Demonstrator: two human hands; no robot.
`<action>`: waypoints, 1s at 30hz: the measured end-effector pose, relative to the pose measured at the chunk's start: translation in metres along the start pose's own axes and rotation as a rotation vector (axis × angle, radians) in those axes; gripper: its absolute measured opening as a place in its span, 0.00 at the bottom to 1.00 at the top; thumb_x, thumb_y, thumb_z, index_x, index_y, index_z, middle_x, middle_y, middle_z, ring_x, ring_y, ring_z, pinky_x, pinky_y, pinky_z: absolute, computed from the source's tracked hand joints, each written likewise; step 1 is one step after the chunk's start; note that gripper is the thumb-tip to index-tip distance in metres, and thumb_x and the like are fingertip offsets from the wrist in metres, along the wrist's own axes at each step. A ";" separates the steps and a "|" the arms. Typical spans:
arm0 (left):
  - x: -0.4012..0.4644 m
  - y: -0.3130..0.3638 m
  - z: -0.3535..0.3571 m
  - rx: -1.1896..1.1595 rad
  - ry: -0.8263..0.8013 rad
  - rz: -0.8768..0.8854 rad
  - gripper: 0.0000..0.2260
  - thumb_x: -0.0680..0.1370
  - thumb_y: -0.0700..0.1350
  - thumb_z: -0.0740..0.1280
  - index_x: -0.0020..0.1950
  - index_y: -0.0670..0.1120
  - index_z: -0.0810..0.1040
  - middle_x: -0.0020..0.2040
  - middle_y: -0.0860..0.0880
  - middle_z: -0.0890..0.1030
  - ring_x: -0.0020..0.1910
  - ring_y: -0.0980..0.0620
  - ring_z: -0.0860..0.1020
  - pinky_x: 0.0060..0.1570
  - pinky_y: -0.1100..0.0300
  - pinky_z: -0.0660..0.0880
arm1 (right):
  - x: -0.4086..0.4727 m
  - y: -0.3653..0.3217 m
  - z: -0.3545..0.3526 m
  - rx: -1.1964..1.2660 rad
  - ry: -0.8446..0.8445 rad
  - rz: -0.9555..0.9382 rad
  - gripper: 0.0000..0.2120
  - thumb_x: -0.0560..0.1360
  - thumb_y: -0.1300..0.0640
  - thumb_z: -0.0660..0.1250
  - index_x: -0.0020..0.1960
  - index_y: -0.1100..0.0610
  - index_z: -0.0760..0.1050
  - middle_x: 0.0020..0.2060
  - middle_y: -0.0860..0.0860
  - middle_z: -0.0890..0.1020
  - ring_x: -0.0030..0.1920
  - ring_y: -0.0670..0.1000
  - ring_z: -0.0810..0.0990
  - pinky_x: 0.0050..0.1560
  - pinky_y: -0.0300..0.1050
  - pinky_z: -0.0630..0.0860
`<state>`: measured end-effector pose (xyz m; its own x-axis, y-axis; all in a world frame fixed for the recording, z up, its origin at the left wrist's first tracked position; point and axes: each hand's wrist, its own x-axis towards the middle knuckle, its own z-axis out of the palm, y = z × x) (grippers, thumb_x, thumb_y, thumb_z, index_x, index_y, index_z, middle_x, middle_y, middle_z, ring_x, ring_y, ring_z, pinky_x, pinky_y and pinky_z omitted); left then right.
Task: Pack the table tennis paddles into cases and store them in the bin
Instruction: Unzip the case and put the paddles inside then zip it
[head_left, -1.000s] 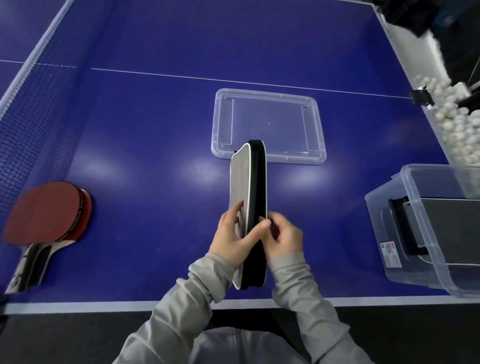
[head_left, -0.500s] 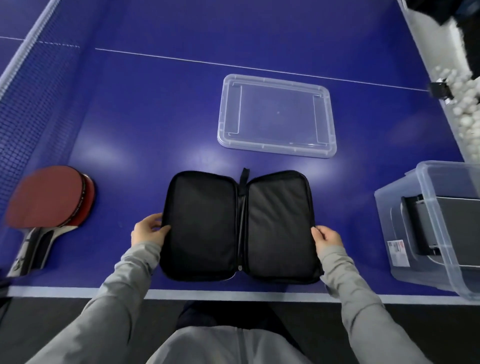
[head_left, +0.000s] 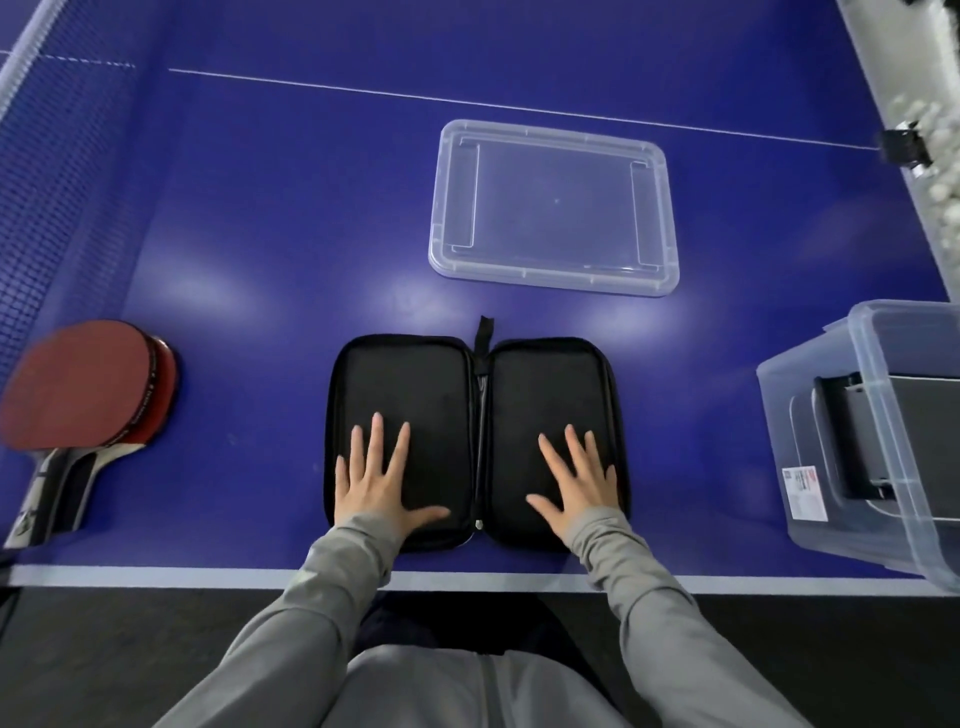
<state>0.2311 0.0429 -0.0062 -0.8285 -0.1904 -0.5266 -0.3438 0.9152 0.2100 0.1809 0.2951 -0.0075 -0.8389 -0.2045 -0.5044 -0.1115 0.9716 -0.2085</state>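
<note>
A black paddle case (head_left: 415, 384) lies unzipped and spread flat near the table's front edge, its two halves side by side with nothing inside. My left hand (head_left: 376, 478) rests flat on the left half, fingers spread. My right hand (head_left: 574, 480) presses flat on the right half. Two red paddles (head_left: 83, 384) lie stacked at the far left, handles toward me. The clear bin (head_left: 872, 447) stands at the right edge with a grey and black case (head_left: 904, 415) inside.
The bin's clear lid (head_left: 553, 208) lies upside down behind the case. The net (head_left: 47, 171) runs along the left. A trough of white balls (head_left: 935, 156) borders the far right. The table's white front edge (head_left: 156, 574) is close to my body.
The case went from held upright and closed in both hands to opened flat on the table. My hands moved from its outer edges onto the two inner halves.
</note>
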 end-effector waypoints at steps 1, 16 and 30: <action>0.001 -0.003 0.002 0.015 -0.032 -0.010 0.54 0.62 0.72 0.67 0.74 0.60 0.34 0.75 0.53 0.30 0.75 0.48 0.34 0.74 0.47 0.43 | 0.001 0.002 0.004 -0.025 -0.038 0.002 0.38 0.73 0.42 0.63 0.75 0.40 0.44 0.76 0.48 0.40 0.76 0.55 0.38 0.72 0.63 0.50; 0.011 -0.012 -0.013 0.092 -0.069 0.005 0.56 0.62 0.70 0.70 0.73 0.61 0.31 0.74 0.55 0.29 0.75 0.50 0.34 0.75 0.50 0.44 | 0.003 0.010 0.002 -0.117 -0.062 -0.021 0.36 0.77 0.42 0.58 0.74 0.42 0.38 0.76 0.49 0.36 0.75 0.56 0.37 0.74 0.59 0.49; 0.000 -0.068 -0.051 -0.207 0.261 0.107 0.29 0.75 0.48 0.68 0.74 0.47 0.63 0.74 0.48 0.62 0.70 0.46 0.65 0.65 0.51 0.67 | -0.006 -0.041 -0.016 0.066 0.176 0.084 0.33 0.75 0.47 0.64 0.75 0.53 0.55 0.74 0.55 0.59 0.76 0.54 0.53 0.72 0.51 0.59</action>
<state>0.2322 -0.0371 0.0213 -0.9405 -0.2065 -0.2698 -0.3094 0.8486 0.4292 0.1820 0.2584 0.0170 -0.9248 -0.0937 -0.3688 -0.0072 0.9733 -0.2293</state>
